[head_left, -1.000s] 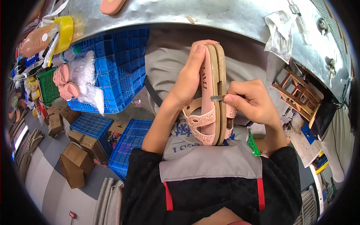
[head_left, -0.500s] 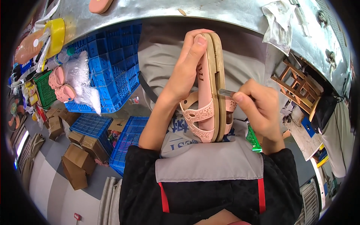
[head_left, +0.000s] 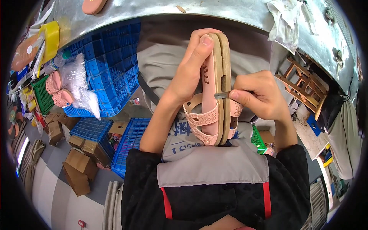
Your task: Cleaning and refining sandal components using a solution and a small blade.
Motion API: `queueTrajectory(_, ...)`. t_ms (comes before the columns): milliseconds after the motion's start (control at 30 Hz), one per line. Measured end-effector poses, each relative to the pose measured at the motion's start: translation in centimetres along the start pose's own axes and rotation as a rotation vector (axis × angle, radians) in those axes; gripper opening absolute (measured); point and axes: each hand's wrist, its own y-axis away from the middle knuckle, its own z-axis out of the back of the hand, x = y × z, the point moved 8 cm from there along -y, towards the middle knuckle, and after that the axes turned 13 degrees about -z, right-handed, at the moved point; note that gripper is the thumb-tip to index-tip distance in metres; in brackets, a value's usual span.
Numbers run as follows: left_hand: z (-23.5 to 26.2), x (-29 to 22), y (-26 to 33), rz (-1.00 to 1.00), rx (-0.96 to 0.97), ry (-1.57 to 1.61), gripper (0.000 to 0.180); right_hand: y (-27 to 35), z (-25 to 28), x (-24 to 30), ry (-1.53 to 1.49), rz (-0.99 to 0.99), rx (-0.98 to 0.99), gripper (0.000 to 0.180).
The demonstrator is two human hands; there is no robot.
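Observation:
A pair of pink strapped sandals (head_left: pixel 209 119) stands upright over my lap, pressed together sole to sole, with the tan sole edges facing up at me. My left hand (head_left: pixel 190 65) is closed around their upper end, thumb lying along the near edge. Between the thumb and curled fingers of my right hand (head_left: pixel 257 94) is a slim dark tool with a flat tip (head_left: pixel 221 95). Its tip lies across the sole edges about midway down, over the pink footbed side. The rest of the tool is hidden in my fist.
A metal worktable (head_left: pixel 230 17) runs along the far side, bearing a pink sole piece (head_left: pixel 93 5) and a white cloth (head_left: pixel 284 23). Blue crates (head_left: pixel 111 69) stand at left, with another pair of pink sandals (head_left: pixel 58 90) beside plastic bags. A wooden stool (head_left: pixel 303 86) is at right.
My right hand has moved left and slightly up, carrying the tool's tip from the right sole's edge across both soles. My left hand keeps its hold on the sandals.

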Motion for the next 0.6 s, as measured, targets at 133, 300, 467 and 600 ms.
queueTrajectory(133,-0.6,0.1,-0.1,-0.018,0.032,-0.007,0.047,0.4,-0.4,-0.5,-0.044,0.032,0.092,0.030)
queueTrajectory(300,-2.0,0.5,-0.2,-0.002,0.071,0.019,0.047,0.9,-0.5,-1.6,-0.142,-0.041,0.290,0.030)
queueTrajectory(467,-0.8,0.8,-0.5,-0.004,0.029,0.025,0.048,1.2,1.8,-0.3,-0.177,-0.135,0.000,0.029)
queueTrajectory(600,0.9,0.5,-0.1,-0.029,-0.044,-0.024,0.048,3.4,1.5,1.3,-0.091,-0.157,-0.194,0.021)
